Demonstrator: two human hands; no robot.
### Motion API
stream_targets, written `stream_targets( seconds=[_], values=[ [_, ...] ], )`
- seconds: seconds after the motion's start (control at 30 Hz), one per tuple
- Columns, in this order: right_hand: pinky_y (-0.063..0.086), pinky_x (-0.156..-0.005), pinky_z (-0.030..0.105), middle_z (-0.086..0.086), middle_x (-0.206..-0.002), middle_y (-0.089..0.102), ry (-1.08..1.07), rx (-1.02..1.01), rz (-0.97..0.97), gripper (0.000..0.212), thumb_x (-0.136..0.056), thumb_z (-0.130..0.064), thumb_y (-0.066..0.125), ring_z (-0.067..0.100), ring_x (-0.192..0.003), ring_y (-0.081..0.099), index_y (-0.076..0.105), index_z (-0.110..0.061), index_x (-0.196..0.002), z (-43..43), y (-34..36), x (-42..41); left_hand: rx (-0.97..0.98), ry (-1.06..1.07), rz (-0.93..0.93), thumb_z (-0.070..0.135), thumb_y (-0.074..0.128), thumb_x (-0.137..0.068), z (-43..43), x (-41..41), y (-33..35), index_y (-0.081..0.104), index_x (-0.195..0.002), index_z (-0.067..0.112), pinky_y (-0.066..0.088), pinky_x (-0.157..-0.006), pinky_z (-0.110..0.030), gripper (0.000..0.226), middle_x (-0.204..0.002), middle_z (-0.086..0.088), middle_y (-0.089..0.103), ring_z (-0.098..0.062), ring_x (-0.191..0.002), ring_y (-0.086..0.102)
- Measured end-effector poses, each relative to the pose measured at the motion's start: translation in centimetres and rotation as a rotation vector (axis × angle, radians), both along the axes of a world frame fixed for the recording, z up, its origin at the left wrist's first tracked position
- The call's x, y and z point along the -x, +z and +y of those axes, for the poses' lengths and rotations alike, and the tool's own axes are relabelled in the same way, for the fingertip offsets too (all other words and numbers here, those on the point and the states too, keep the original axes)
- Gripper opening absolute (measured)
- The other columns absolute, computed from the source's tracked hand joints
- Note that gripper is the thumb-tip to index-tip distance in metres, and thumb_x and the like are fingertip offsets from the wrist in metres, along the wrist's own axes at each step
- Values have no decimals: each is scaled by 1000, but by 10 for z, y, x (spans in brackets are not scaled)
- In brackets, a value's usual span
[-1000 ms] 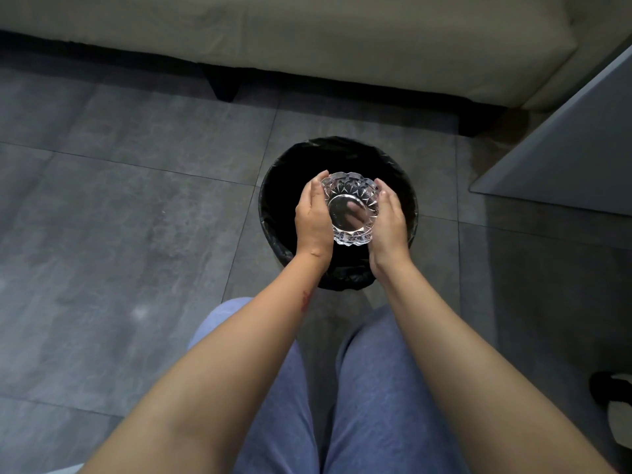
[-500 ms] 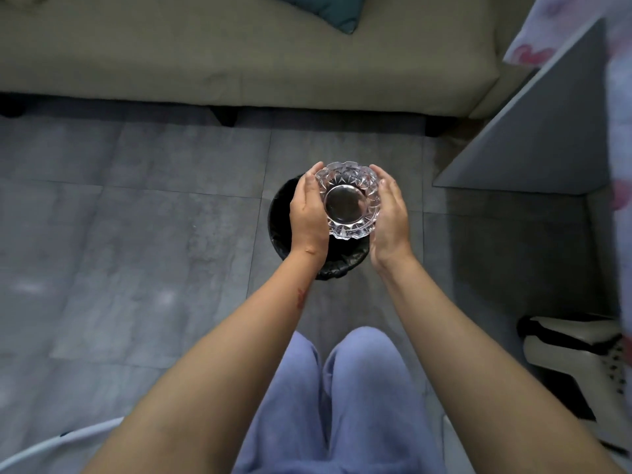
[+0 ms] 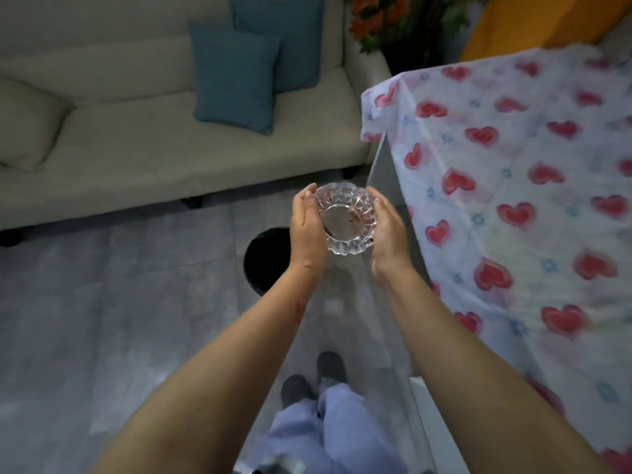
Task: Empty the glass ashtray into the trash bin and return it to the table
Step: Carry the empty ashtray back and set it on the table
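The cut-glass ashtray (image 3: 345,218) is held upright between both palms, well above the floor. My left hand (image 3: 306,230) presses its left side and my right hand (image 3: 388,230) its right side. A small reddish speck shows in its bowl. The black-lined trash bin (image 3: 265,260) stands on the grey tiles below and to the left of the ashtray, partly hidden by my left wrist. The table (image 3: 513,200), covered with a white cloth printed with red hearts, fills the right side, its near edge just right of my right hand.
A beige sofa (image 3: 136,148) with teal cushions (image 3: 236,77) runs along the back. Orange flowers (image 3: 393,15) stand behind the table's far corner. My legs and dark shoes (image 3: 314,378) are on the tiles below. A white object edge shows at the bottom right.
Both hands have lifted the ashtray up and away from the bin, which now lies lower left. The view has risen, bringing the sofa cushions and the table's cloth into sight.
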State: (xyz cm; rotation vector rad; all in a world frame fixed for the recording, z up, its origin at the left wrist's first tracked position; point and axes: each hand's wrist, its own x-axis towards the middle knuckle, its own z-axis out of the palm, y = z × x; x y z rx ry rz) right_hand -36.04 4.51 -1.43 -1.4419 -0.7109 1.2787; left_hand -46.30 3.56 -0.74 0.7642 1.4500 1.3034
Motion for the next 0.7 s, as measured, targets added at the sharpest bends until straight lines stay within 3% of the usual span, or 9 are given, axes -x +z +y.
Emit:
stream_targets(
  seconds=[0.13,0.3,0.37,0.43,0.53,0.6,0.7],
  values=[
    [40,-115,46,0,-141,59,-117,-37,-16,32,-97,-32,45,18,-132,54,65,-32,-121,-25,30,-38,-35,-116,-34,32,37,-103,-9,-40,32,50,-97,26,48,-98,-50,16,-100,0,59,-19,-98,58],
    [44,-111,48,6,-134,64,-344,-43,16,31,-92,-36,47,23,-125,60,67,-28,-115,-62,47,-93,-56,-293,-39,26,40,-103,-26,-100,54,48,-90,21,48,-81,-30,16,-93,0,54,-15,-88,54],
    [48,-107,48,8,-129,67,-444,-32,58,37,-91,-38,50,26,-120,64,67,-23,-119,-80,53,-116,-49,-383,-23,26,39,-103,-37,-128,58,49,-93,17,46,-82,-31,17,-96,-5,53,-16,-89,53],
    [50,-106,46,13,-129,67,-550,-32,102,36,-98,-27,46,29,-120,64,62,-13,-128,-100,56,-142,-55,-481,-16,28,36,-103,-49,-157,59,52,-99,14,46,-88,-35,21,-98,-5,54,-17,-93,53],
    [46,-110,45,5,-136,62,-648,-47,65,40,-98,-30,45,22,-126,60,58,-20,-135,-131,61,-184,-64,-642,37,31,30,-105,-71,-203,62,56,-122,16,41,-91,-20,34,-110,9,57,-8,-105,52],
    [46,-109,44,1,-136,62,-711,-41,42,40,-99,-32,43,20,-124,59,57,-22,-135,-151,62,-214,-28,-750,40,35,28,-105,-86,-237,64,50,-137,18,36,-100,-22,42,-123,12,52,-5,-113,47],
    [47,-107,42,-1,-132,63,-824,-17,20,34,-101,-30,43,18,-120,61,60,-25,-130,-175,60,-260,-17,-862,30,36,29,-105,-103,-289,63,53,-137,19,36,-104,-27,43,-135,5,53,-10,-123,48]
  ],
)
